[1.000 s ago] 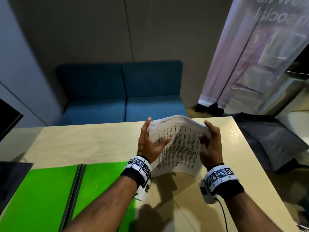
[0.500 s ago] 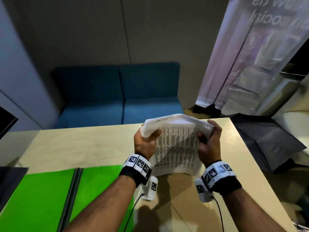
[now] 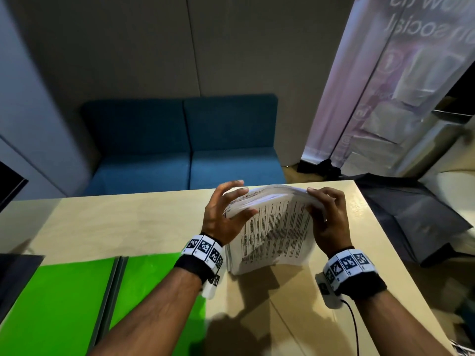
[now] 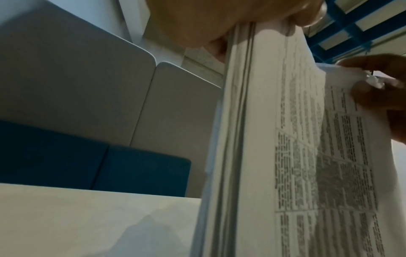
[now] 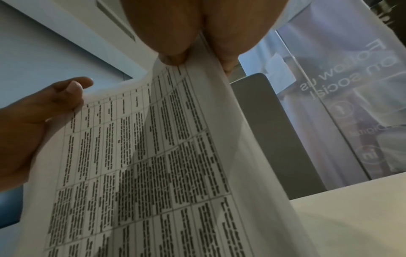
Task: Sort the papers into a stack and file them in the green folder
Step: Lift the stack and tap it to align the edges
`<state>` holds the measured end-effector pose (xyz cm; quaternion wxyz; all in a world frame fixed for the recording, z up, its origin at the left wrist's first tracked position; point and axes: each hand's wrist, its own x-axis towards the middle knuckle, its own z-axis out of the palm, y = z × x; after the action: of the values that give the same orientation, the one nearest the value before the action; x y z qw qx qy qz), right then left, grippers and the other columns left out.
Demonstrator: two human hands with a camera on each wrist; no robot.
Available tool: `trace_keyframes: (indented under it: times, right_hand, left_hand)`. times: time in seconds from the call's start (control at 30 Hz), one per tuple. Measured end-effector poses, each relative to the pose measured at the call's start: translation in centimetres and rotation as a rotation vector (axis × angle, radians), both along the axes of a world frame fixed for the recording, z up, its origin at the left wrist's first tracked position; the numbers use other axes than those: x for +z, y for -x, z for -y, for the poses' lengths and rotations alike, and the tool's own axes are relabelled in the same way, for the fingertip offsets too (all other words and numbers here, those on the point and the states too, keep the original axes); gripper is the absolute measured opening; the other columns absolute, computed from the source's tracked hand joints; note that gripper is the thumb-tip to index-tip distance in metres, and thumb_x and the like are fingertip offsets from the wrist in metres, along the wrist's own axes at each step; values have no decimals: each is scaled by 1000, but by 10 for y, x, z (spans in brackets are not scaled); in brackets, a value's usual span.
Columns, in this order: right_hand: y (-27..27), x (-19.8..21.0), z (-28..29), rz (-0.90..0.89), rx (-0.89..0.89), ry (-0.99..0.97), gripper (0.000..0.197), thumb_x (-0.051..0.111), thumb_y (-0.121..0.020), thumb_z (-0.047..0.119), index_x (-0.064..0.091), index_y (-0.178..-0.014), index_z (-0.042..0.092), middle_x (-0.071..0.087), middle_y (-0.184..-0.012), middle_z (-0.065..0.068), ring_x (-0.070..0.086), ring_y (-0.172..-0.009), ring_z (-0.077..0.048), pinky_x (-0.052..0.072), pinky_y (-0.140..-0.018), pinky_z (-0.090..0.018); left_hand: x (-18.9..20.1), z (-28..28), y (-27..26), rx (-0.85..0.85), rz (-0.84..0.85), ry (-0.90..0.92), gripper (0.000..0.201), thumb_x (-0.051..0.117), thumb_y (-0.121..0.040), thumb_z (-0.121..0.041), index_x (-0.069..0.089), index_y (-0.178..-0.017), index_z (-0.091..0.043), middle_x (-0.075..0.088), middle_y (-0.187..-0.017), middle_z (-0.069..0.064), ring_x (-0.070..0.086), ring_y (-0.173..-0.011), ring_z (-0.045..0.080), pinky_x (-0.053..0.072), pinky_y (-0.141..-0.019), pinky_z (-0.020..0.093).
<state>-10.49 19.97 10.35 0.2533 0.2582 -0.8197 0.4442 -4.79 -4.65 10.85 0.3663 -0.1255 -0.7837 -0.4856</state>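
A thick stack of printed papers (image 3: pixel 275 232) stands on its lower edge on the pale table (image 3: pixel 115 222), its top bent away from me. My left hand (image 3: pixel 226 214) grips the upper left corner, thumb on the printed front and fingers reaching over the top. On the upper right edge my right hand (image 3: pixel 326 219) pinches the stack. The left wrist view shows the stack's (image 4: pixel 307 156) side edge under my left hand (image 4: pixel 197 22). In the right wrist view my right hand (image 5: pixel 197 26) pinches the stack (image 5: pixel 153 173). The green folder (image 3: pixel 64 304) lies open at the lower left.
A blue sofa (image 3: pixel 185 150) sits behind the table's far edge. A pale banner (image 3: pixel 385 86) hangs at the right, with dark fabric (image 3: pixel 411 217) beside the table's right edge. A dark screen (image 3: pixel 10 186) shows at the far left. A cable (image 3: pixel 354 327) trails from my right wrist.
My left hand went from flat fingers on the front page to gripping the top left corner, and now its fingers reach over the top. The right hand kept its hold.
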Motion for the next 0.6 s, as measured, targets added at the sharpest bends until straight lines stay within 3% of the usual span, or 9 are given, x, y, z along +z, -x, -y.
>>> trace_keyframes:
  times: [0.07,0.17,0.23,0.3,0.43,0.53,0.6]
  right_hand:
    - [1,2,-1,2,-6,-5,44,59,-82,-1,51,-121,19,33,-115,11,38,-112,15,33,-95,-2]
    - [-2,7,-2,1,8,-28,37,55,-86,20,50,-123,23,35,-116,6,42,-103,6,38,-93,-6]
    - [-3,11,-1,-29,-26,-134,42,56,-84,31,50,-125,26,36,-120,-3,41,-95,-3,46,-83,-19]
    - [-2,14,0,-57,-33,-207,44,58,-83,32,49,-126,28,36,-121,-6,38,-92,-5,47,-78,-28]
    - [2,15,-3,-81,-25,-224,39,53,-85,29,50,-124,30,36,-119,-6,38,-92,-6,45,-81,-29]
    - [4,14,-4,-49,-12,-193,38,56,-86,34,53,-123,28,40,-117,-6,42,-93,-7,50,-79,-29]
    - [4,15,-3,-11,-20,-98,39,57,-85,41,60,-119,22,46,-112,-7,46,-94,-5,49,-83,-24]
  left_hand:
    - [3,2,1,2,-21,35,33,73,-78,-29,59,-106,-17,61,-115,7,63,-106,19,56,-85,34]
    - [4,3,2,-1,-30,62,33,73,-78,-25,58,-105,-14,61,-118,9,61,-110,11,56,-86,25]
    - [4,3,2,-8,-36,94,36,74,-77,-25,56,-106,-13,60,-122,7,59,-112,6,53,-87,18]
    - [5,4,1,-6,-27,131,40,73,-77,-28,55,-110,-14,58,-124,4,60,-112,9,52,-88,15]
    - [2,4,2,7,-54,141,33,73,-79,-27,59,-105,-14,65,-116,10,65,-106,19,55,-89,27]
    - [2,6,2,2,-75,120,30,72,-79,-28,58,-101,-13,66,-106,13,65,-102,19,57,-86,31]
    - [3,7,0,-4,-82,116,33,73,-78,-29,56,-101,-12,65,-103,10,64,-99,15,57,-82,30]
